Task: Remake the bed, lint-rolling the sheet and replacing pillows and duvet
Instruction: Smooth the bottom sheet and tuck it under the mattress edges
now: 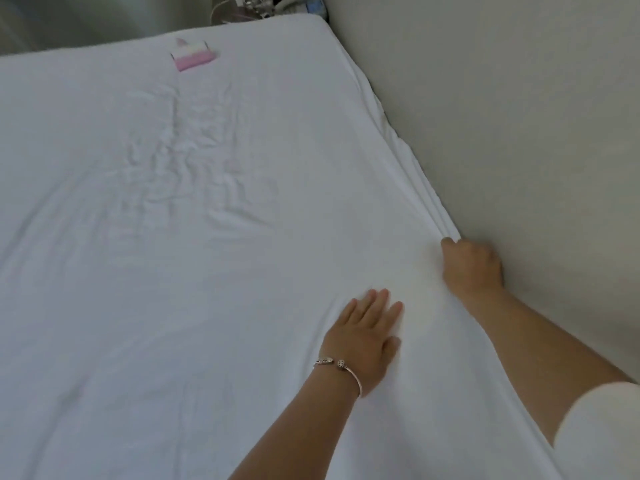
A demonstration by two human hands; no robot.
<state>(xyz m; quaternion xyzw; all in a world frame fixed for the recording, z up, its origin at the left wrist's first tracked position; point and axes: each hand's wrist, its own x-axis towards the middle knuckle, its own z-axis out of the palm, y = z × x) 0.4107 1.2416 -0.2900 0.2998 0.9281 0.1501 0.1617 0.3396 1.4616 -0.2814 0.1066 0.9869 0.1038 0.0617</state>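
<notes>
The right hand (471, 268) is at the bed edge against the wall (502, 116), its fingers curled around a gathered fold of the sheet (242, 271); the fingertips are hidden between the bed and the wall. The left hand (365, 337) lies flat on the sheet just beside it, fingers straight and close together, with a bracelet (341, 367) on the wrist. The sheet covers the whole bed, with wrinkles near the middle. Far away on it lies a small pink and white pack (192, 55), too blurred to identify. Things beyond the far corner are cut off.
</notes>
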